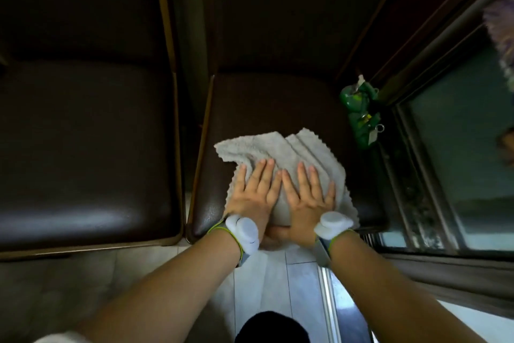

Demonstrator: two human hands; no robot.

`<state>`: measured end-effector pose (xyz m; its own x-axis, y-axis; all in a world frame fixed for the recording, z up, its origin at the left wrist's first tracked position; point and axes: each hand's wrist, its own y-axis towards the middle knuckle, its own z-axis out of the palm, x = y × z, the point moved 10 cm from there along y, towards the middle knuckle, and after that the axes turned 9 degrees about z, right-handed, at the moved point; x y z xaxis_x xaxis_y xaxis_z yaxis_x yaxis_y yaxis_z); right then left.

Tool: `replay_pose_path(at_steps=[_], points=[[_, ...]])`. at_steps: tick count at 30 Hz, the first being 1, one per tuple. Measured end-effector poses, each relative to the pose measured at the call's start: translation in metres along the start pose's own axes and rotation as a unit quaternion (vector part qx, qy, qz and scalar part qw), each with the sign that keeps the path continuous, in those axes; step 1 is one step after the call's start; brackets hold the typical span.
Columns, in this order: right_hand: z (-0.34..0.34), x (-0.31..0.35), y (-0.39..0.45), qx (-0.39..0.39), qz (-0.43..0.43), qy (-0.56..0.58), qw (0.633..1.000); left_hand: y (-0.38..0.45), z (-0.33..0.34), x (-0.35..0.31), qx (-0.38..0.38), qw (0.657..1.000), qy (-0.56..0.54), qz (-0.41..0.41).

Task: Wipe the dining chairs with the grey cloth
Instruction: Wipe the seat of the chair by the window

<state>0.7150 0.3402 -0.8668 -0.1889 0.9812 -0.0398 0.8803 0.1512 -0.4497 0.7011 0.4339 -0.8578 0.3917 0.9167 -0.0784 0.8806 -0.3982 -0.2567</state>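
**Operator:** On the right-hand chair (278, 103), near the front edge of its seat, is where I am working. Two dark dining chairs stand side by side before me, and the left chair (83, 148) has nothing on it.

**Observer:** How far along do you judge the job?

**Operator:** Somewhere in the middle of this one seat, I would say. The front left corner shows a faint speckled sheen, which could be damp from wiping, but I cannot be sure. The rear of the seat and the backrest look no different either way. I cannot tell whether the left chair is wiped or not; it carries only a glare patch.

**Observer:** And the cloth?

**Operator:** The grey cloth (281, 148) lies bunched on the front half of the seat, its far folds spread ahead of my fingers and its near edge hanging toward the front rim.

**Observer:** Your hands?

**Operator:** Both flat on it. My left hand (254, 192) presses down with fingers straight and spread, and my right hand (307, 195) does the same just beside it, index fingers almost touching. Neither is gripping the cloth; they only bear on it.
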Motion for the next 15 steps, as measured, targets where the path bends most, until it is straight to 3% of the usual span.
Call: replay_pose_path(at_steps=[7,10,12,15], points=[[0.016,0.008,-0.022,-0.003,-0.042,-0.012,0.999,-0.032,0.019,-0.034,0.048,0.993,-0.104,0.0],[0.014,0.021,-0.045,0.035,-0.07,0.0,0.997,-0.054,0.018,-0.035,0.207,0.97,-0.126,-0.004],[0.009,0.036,-0.056,0.096,-0.068,0.032,0.992,-0.064,0.007,-0.03,0.265,0.954,-0.14,-0.022],[-0.016,0.06,-0.101,0.267,-0.077,0.066,0.958,-0.108,-0.038,-0.027,0.352,0.923,-0.143,-0.062]])
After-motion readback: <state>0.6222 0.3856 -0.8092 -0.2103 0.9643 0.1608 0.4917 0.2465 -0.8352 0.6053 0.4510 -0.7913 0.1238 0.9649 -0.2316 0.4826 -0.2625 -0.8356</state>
